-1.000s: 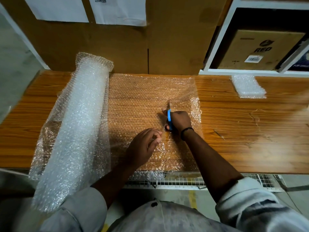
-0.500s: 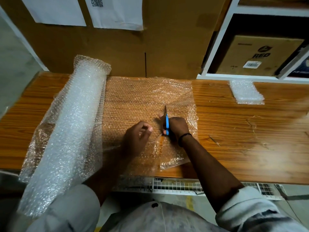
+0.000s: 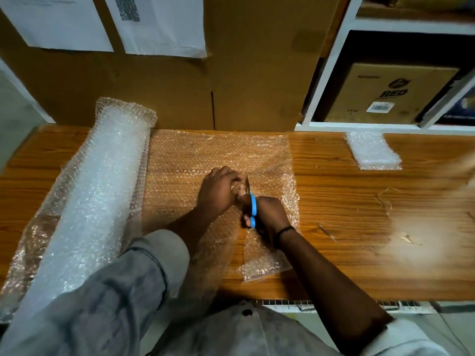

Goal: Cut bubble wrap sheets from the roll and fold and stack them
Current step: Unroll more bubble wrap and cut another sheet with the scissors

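Scissors (image 3: 253, 204) in right hand (image 3: 270, 214) (on sheet (image 3: 205, 155))

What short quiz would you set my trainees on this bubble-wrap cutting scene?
1. True or false: the right hand holds the blue-handled scissors.
2. The bubble wrap roll lies: A) left of the unrolled sheet; B) right of it; C) on top of it.
3. Fill in: the folded stack sits on the table, at its far ____ side.
Key: 1 true; 2 A; 3 right.
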